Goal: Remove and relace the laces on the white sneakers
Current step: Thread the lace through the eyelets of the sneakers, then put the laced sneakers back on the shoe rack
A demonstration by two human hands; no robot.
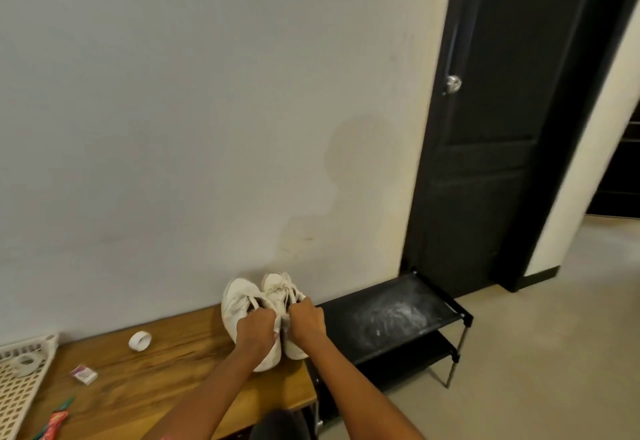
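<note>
Wooden desk (pixel 156 380) against the wall, black shoe rack (pixel 391 315) just beside its right end. White sneakers (pixel 239 304) sit side by side at the desk's right end, toes to the wall, laces on. Left hand (pixel 255 328) grips the left shoe's collar, right hand (pixel 306 322) grips the right shoe's. Tape roll (pixel 140 341) left of the sneakers.

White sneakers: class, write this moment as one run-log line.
left hand: grips left sneaker | right hand: grips right sneaker | pair on wooden table | laces: still in
</note>
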